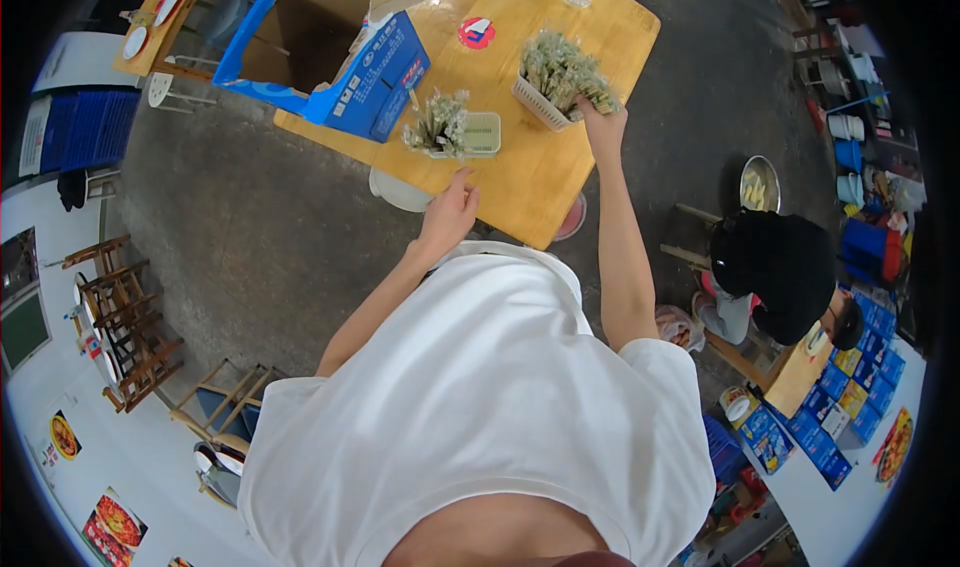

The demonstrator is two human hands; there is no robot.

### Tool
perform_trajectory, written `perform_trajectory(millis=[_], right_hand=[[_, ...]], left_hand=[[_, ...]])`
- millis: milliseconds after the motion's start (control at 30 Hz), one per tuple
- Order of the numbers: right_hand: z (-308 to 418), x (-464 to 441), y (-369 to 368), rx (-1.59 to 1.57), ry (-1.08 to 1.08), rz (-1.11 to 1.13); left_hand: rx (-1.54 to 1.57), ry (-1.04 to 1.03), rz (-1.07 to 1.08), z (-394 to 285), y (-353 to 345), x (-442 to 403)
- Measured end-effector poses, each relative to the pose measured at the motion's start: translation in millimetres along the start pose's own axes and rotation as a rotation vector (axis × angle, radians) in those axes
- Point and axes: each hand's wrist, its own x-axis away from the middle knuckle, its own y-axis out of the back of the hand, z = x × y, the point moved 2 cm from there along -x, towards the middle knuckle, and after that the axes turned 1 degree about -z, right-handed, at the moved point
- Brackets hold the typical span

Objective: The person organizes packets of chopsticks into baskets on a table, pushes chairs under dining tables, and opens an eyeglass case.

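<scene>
"What is my right hand [603, 127] doing?"

"It pinches the right end of a pale green bunch [560, 62]. That bunch sits in a white basket [540, 105] on the yellow table [530, 192]."

"And my left hand [452, 210]?"

"Your fingers there are loosely bent and a bit apart, near the other basket [484, 134]. A second bunch [440, 119] leans in it. A big blue box [375, 82] is beside that."

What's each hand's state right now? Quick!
Left hand: open, half-curled, apparently empty.
Right hand: at the pale-green bundle in the fuller basket; whether it grips can't be told.
</scene>
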Motion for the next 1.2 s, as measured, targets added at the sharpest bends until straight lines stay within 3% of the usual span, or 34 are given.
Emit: perform_trajectory(millis=[167,333,633,733,800,933,1033,1200], right_hand=[[-9,6,-3,-0.014,0.032,-0.054],[21,7,-3,-0.191,-0.105,-0.135],[12,2,1,-0.291,-0.073,-0.279],[15,2,-1,-0.313,-0.019,-0.214],[16,5,-2,-0.276,-0.052,-0.156],[26,8,-1,-0.270,-0.151,-0.155],[44,8,-3,-0.335,0.041,-0.255],[44,-1,7,-0.258,0.096,-0.274]], left_hand=[[0.029,-0.048,0.005,-14,-5,-2],[0.065,-0.067,-0.005,-15,-12,-2],[0.124,-0.083,0.045,-37,-11,-16],[0.114,-0.152,0.118,-64,-19,-39],[0.189,-0.347,0.030,-83,-29,-63],[0.125,-0.468,-0.036,-137,-18,-90],[-0.069,-0.487,0.038,-145,-24,-105],[-0.112,-0.421,0.057,-134,-36,-116]])
